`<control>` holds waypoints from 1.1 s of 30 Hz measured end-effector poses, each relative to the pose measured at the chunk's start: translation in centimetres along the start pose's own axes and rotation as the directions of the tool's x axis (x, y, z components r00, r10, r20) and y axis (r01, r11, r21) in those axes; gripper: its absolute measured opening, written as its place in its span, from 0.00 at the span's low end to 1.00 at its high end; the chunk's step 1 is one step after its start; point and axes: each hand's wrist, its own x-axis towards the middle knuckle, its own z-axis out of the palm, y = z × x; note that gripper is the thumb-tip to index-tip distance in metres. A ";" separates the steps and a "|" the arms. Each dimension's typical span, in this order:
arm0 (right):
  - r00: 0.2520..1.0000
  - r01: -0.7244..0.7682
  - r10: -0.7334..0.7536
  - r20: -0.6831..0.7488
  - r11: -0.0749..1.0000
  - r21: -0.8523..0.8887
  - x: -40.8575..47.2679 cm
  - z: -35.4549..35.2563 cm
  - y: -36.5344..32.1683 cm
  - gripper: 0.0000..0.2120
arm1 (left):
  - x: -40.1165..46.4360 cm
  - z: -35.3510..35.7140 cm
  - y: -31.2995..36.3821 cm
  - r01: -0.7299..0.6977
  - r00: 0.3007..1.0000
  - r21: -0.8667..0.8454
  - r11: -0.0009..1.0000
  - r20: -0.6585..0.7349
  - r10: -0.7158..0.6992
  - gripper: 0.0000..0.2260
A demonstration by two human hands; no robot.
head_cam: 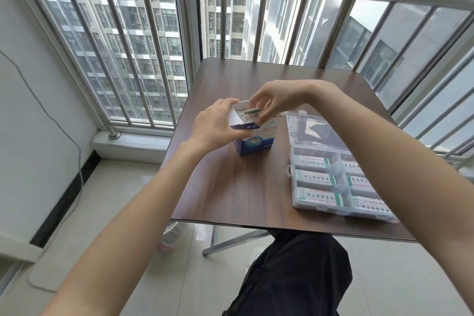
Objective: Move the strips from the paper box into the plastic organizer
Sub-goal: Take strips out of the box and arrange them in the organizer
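On the brown table the clear organizer lies right of the blue-white box; left hand grips the box; right hand pinches a green-edged strip.

Glossy wood-grain table, clear plastic organizer, paper box

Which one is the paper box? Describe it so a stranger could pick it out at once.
Start at the brown wooden table by the railed window. The clear plastic organizer lies on its right side, and the paper box stands upright just left of it, the left hand gripping its side and the right hand pinching a strip at its open top. Unlike the flat, see-through organizer, it is blue and white cardboard.
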 end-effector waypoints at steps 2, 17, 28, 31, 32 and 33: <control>0.999 0.017 -0.016 -0.030 1.000 0.009 -0.2 0.1 0.2 0.16 | 0.1 0.0 0.0 0.005 1.000 0.000 1.000 0.002 -0.005 0.38; 0.789 0.183 0.000 -0.615 0.955 0.235 -1.2 -0.2 2.4 0.02 | 0.2 -1.3 0.3 -0.015 0.991 0.022 1.000 0.131 0.012 0.43; 0.729 0.332 -0.010 -0.685 0.880 0.340 -4.2 -1.3 2.1 0.06 | 1.6 -4.3 5.0 -0.179 0.983 -0.268 0.947 -0.099 0.158 0.26; 0.704 0.413 0.001 -0.710 0.813 0.410 -6.8 -0.5 2.2 0.08 | 1.5 -4.7 8.0 -0.132 0.961 -0.472 0.872 0.153 0.229 0.15; 0.685 0.426 0.021 -0.729 0.800 0.423 -7.6 0.1 2.4 0.09 | 1.2 -4.4 8.7 -0.094 0.944 -0.556 0.826 0.214 0.252 0.12; 0.667 0.433 0.048 -0.743 0.787 0.439 -8.5 0.8 2.6 0.10 | 0.9 -3.9 9.3 -0.056 0.932 -0.626 0.778 0.247 0.266 0.10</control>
